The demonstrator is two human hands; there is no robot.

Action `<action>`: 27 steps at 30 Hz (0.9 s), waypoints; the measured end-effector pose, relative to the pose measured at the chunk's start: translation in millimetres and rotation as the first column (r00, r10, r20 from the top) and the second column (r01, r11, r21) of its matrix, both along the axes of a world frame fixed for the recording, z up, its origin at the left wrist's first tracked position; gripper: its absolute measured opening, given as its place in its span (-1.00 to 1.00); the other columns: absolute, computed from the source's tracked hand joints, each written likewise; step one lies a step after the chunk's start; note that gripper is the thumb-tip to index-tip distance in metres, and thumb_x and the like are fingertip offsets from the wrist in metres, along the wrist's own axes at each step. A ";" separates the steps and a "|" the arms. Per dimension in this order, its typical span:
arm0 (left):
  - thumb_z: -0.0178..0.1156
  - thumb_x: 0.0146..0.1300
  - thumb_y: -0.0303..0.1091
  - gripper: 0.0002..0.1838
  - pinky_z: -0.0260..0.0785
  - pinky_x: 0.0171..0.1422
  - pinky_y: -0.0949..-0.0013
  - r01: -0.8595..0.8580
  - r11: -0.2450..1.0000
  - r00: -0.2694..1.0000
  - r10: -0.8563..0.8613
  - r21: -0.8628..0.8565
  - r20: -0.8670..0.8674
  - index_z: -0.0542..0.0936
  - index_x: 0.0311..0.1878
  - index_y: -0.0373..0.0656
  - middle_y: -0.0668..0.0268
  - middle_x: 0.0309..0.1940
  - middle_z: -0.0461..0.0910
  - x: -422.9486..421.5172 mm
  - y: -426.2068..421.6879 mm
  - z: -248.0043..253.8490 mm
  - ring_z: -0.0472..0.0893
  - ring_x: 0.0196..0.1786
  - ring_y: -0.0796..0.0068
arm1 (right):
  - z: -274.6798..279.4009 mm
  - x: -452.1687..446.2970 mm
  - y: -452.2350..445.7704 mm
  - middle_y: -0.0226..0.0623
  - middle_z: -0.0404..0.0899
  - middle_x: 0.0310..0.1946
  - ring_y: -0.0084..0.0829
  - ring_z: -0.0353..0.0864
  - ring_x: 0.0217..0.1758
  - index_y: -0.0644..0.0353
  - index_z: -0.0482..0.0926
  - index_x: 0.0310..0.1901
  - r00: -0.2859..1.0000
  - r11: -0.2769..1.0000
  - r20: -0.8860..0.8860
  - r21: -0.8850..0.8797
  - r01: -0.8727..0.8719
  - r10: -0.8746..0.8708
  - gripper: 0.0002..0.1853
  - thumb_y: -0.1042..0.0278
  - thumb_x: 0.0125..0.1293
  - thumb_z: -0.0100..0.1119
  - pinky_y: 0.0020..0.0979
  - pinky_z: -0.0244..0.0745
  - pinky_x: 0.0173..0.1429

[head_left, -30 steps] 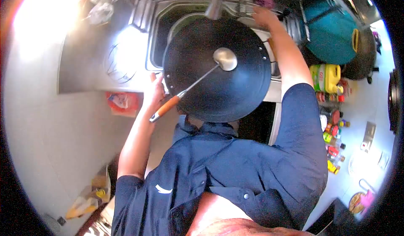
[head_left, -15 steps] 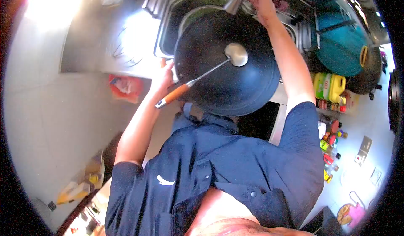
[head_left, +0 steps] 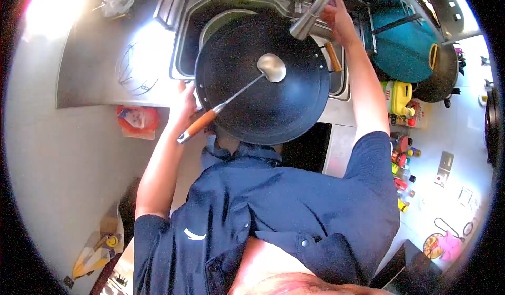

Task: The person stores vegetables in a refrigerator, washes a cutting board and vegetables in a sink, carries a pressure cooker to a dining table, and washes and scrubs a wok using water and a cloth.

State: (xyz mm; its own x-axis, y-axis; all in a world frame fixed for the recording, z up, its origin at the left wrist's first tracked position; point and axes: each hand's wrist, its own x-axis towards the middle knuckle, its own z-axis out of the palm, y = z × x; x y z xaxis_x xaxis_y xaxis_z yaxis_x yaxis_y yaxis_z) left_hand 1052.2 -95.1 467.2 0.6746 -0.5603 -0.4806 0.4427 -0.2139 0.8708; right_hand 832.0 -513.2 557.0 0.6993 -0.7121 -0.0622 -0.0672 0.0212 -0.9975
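Observation:
A large black wok [head_left: 252,105] rests over the steel sink [head_left: 181,47], with a wooden grip [head_left: 332,57] on its right side. Inside it lies a metal ladle [head_left: 272,67], its orange-brown wooden handle sticking out over the wok's lower left rim. My left hand [head_left: 182,103] is closed at the wok's left edge, where the wok's handle is mostly hidden. Behind the sink, my right hand [head_left: 336,21] is beside the metal faucet [head_left: 305,24], fingers bent; what they hold, if anything, is hidden.
A wire whisk-like rack [head_left: 137,68] lies on the left counter. A teal round board [head_left: 402,53], a dark pan [head_left: 439,76] and a yellow oil jug [head_left: 400,97] stand at the right, above several bottles. A red bag [head_left: 138,120] hangs below the left counter.
My right hand went up to the faucet, then down behind it to the right. The faucet's spout has swung right. My left hand stays at the wok's edge; the whole view has shifted.

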 end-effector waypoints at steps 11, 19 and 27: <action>0.12 0.37 0.03 -0.58 0.04 -0.63 0.48 0.038 0.993 0.995 -0.047 0.111 0.083 0.33 -0.53 0.04 0.50 -0.75 0.23 25.6 4.9 -33.5 0.22 -0.71 0.62 | -54.4 18.2 -56.4 -0.07 0.53 0.18 0.01 0.51 0.22 -0.01 0.46 0.28 0.480 0.433 -0.716 -0.693 -0.577 -0.507 -0.47 -0.08 0.46 -0.25 -0.03 0.42 0.31; 0.07 0.40 -0.08 -0.79 0.00 -0.67 0.50 0.020 0.994 0.999 -0.025 0.106 0.047 0.38 -0.28 0.05 0.56 -0.76 0.19 29.4 -5.8 -50.2 0.18 -0.74 0.67 | -72.0 30.9 -63.4 0.01 0.66 -0.10 0.08 0.64 -0.03 0.15 0.64 -0.04 0.575 0.317 -0.733 -0.678 -0.664 -0.363 -0.65 0.15 0.31 -0.03 -0.02 0.54 0.05; 0.04 0.38 0.06 -0.66 0.10 -0.61 0.41 0.129 0.974 0.989 -0.139 0.188 0.042 0.40 -0.37 0.02 0.48 -0.72 0.28 54.0 -17.3 -65.4 0.28 -0.70 0.56 | 8.3 -37.2 126.0 -0.07 0.68 -0.23 -0.08 0.67 -0.10 0.13 0.73 -0.26 0.784 0.504 -0.384 -0.857 -0.106 -0.488 -0.59 -0.08 0.30 0.13 -0.18 0.57 -0.03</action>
State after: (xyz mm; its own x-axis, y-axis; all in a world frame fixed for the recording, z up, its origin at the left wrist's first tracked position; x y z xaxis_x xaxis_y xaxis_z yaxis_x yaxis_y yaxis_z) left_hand 1106.2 -112.4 401.7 0.6278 -0.5527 -0.5481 0.3519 -0.4265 0.8332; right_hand 794.7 -387.2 565.2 0.5857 -0.7446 0.3202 -0.6655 -0.6673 -0.3344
